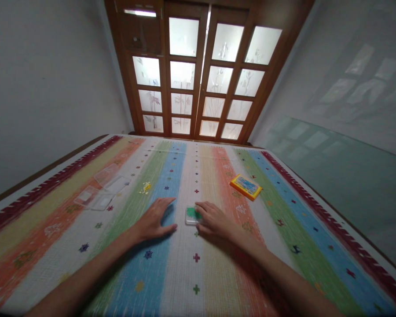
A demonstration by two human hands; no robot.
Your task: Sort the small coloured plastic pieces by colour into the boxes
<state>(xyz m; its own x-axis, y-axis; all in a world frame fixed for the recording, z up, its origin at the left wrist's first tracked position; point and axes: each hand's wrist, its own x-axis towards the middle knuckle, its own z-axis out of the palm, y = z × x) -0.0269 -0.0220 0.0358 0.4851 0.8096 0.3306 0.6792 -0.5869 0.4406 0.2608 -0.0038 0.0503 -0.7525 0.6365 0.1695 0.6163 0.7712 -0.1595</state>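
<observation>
Near the middle of the striped cloth lies a small clear case (191, 219) with a green piece (191, 212) in its upper part. My right hand (214, 220) rests at the case's right side, fingertips on the green piece and thumb at the lower right edge. To the left of the case my left hand (156, 220) is held over the blue stripe, thumb and fingers apart, with nothing between them. A small pile of yellow and white bits (145, 188) sits beyond my left hand.
Clear plastic boxes (100, 200) with raised lids stand at the left. A yellow-orange box with a blue picture (246, 186) lies at the right. The striped tablecloth (181, 281) covers the table, with wooden glazed doors (193, 61) behind it.
</observation>
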